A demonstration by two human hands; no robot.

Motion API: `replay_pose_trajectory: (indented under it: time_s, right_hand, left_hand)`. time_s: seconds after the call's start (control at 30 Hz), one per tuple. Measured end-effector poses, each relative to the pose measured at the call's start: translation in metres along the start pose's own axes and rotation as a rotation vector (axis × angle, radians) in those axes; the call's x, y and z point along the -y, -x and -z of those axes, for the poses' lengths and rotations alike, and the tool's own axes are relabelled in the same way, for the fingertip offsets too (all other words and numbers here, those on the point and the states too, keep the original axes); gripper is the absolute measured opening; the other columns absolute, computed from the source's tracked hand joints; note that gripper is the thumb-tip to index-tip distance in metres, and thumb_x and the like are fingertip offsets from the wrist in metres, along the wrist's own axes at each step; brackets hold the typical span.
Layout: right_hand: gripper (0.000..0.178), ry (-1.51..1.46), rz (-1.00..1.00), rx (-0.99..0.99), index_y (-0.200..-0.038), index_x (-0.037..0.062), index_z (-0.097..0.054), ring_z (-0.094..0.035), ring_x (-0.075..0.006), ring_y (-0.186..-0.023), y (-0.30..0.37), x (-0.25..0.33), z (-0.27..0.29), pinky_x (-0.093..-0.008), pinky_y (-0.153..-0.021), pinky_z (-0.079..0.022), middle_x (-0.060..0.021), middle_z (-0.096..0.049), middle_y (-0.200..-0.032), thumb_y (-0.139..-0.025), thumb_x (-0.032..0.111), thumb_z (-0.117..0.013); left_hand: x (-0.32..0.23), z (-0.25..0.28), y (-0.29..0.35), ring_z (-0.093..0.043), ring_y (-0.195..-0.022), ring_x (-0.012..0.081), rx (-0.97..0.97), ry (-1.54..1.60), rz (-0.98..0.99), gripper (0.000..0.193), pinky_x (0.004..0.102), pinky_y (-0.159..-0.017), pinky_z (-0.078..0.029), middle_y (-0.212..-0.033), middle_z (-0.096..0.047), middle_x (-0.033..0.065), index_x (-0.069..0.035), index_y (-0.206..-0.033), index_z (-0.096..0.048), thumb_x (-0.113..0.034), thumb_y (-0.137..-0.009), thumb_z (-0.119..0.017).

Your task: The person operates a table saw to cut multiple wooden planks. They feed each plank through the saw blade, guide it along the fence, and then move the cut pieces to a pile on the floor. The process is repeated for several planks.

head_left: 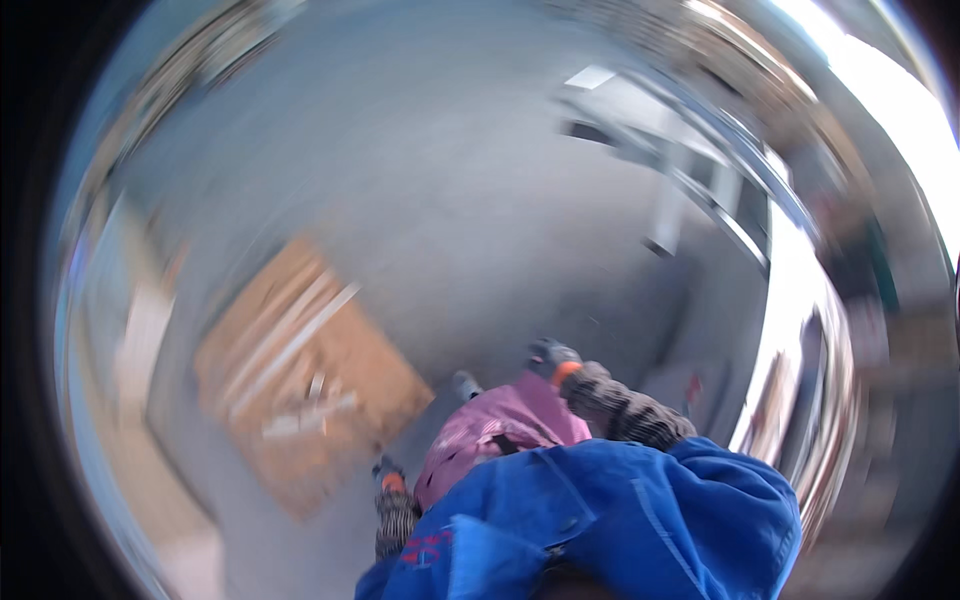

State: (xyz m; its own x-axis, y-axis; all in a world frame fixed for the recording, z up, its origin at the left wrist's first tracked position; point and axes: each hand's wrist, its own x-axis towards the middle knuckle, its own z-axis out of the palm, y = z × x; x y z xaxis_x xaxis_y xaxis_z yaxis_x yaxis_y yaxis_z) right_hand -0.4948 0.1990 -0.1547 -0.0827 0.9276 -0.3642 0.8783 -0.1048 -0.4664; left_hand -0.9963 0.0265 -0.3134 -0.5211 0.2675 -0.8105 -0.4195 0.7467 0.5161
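My left hand [389,472], in a dark glove with an orange cuff, hangs low beside my body, close to the near edge of a brown wooden board [385,375]. White strips [300,335] and small pale pieces lie on that board. In front of me my right hand [552,356], gloved the same way, is beside the edge of my pink apron [490,430]; whether it touches the cloth is unclear. Motion blur smears the fingers of both hands, and nothing can be made out in either one.
A white and grey metal frame [670,190] with legs stands at the upper right on the grey floor [420,180]. Blurred stacks of material line the far right. A pale panel [145,330] is at the left edge. One shoe [466,385] shows beyond the apron.
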Motion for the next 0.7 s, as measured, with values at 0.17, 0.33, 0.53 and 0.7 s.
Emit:
replay_pose_trajectory:
  time_s: [0.17, 0.33, 0.53, 0.7]
  right_hand:
    - [0.036, -0.355, 0.0, -0.584, -0.118, 0.0089, -0.062, -0.061, -0.0344, -0.102, 0.211, 0.046, 0.055, -0.0413, -0.09, -0.049, -0.0159, -0.062, -0.114, -0.085, 0.024, -0.065]
    - [0.02, -0.49, -0.669, -1.123, -0.099, 0.0076, -0.069, -0.064, -0.0314, -0.091, 0.428, -0.041, -0.016, -0.0387, -0.081, -0.051, -0.014, -0.067, -0.096, -0.085, 0.021, -0.067]
    - [0.015, -0.428, -1.065, -1.639, -0.097, 0.0054, -0.067, -0.064, -0.0274, -0.078, 0.583, -0.081, -0.069, -0.0348, -0.072, -0.052, -0.0146, -0.065, -0.092, -0.084, 0.013, -0.069]
    - [0.041, -0.056, -1.468, -1.487, -0.112, 0.0066, -0.062, -0.06, -0.0311, -0.1, 0.634, -0.092, -0.097, -0.0404, -0.088, -0.047, -0.016, -0.062, -0.109, -0.079, 0.026, -0.074]
  left_hand:
    - [-0.044, -0.045, -0.009, -0.057, -0.053, 0.0291, -0.087, -0.62, -0.37, 0.037, 0.0449, -0.05, -0.048, -0.072, -0.063, 0.0163, -0.006, -0.095, -0.057, -0.037, -0.08, -0.07]
    - [-0.05, -0.178, 0.059, -0.052, -0.062, 0.0269, 0.321, -0.776, -0.674, 0.034, 0.0438, -0.055, -0.044, -0.073, -0.058, 0.011, -0.011, -0.098, -0.056, -0.039, -0.082, -0.065]
    - [-0.023, -0.377, 0.185, -0.055, -0.073, 0.0233, 0.92, -0.87, -0.422, 0.024, 0.046, -0.068, -0.043, -0.075, -0.057, 0.0033, -0.021, -0.086, -0.055, -0.044, -0.087, -0.058]
    - [0.066, -0.454, 0.419, -0.052, -0.062, 0.0128, 1.183, -0.93, -0.439, 0.022, 0.0306, -0.059, -0.043, -0.067, -0.048, -0.0041, -0.021, -0.084, -0.053, -0.04, -0.093, -0.057]
